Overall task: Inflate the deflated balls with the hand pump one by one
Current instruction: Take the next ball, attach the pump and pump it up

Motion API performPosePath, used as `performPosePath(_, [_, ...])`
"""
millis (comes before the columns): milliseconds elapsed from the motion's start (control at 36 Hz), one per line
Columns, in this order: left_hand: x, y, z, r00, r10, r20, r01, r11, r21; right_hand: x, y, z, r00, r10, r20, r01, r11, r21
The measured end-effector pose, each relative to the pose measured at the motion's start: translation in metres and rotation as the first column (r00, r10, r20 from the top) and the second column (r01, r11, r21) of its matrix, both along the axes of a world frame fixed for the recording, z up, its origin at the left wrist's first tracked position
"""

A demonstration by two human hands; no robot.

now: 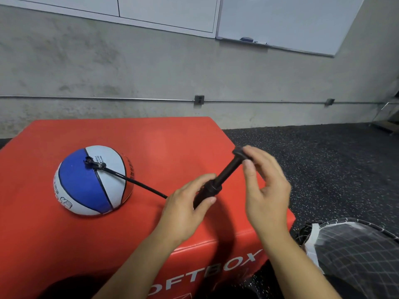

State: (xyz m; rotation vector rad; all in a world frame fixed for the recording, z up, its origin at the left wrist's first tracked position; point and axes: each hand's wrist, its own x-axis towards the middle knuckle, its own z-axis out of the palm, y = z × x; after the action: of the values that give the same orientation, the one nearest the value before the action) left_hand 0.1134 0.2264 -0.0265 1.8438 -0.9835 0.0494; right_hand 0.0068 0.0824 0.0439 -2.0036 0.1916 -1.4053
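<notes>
— While the half-flat red, white and blue panelled rubber ball is sitting dome-up on the red padded box surface, which step is going on?

— Pumping, I judge. The thin black hose is running from the ball's valve to the slim black plastic hand pump, whose rod is standing drawn out. The left hand is gripping the pump's barrel, fingers curled round it. The right hand is holding the round handle at the rod's top, its fingers closing loosely over the knob; how firmly, I cannot tell through the blur.

— And the next move?

— Probably pressing the handle down along the rod's line while the left hand is bracing the barrel, so the hose is not tugging at the valve.

— Where is the ball lying from the fingers?

— Well apart, beyond and to the left of the left fingers, joined to them only through the hose. It is looking sunken underneath, so it seems far from full.
</notes>
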Motion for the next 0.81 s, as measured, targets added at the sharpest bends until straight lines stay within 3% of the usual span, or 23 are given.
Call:
performPosePath(222, [-0.008, -0.006, 0.002, 0.998, -0.028, 0.054, 0.024, 0.997, 0.08, -0.023, -0.032, 0.018, 0.986, -0.09, 0.141, 0.056, 0.972, 0.229])
performPosePath(389, [-0.007, -0.005, 0.001, 0.999, -0.024, 0.043, 0.021, 0.998, 0.067, -0.022, -0.029, 0.013, 0.985, -0.106, 0.133, 0.093, 0.99, 0.106])
performPosePath(806, [-0.001, 0.003, 0.008, 0.998, 0.032, -0.056, -0.035, 0.998, -0.047, 0.001, 0.006, -0.014, 0.996, 0.06, -0.07, -0.064, 0.996, -0.057])
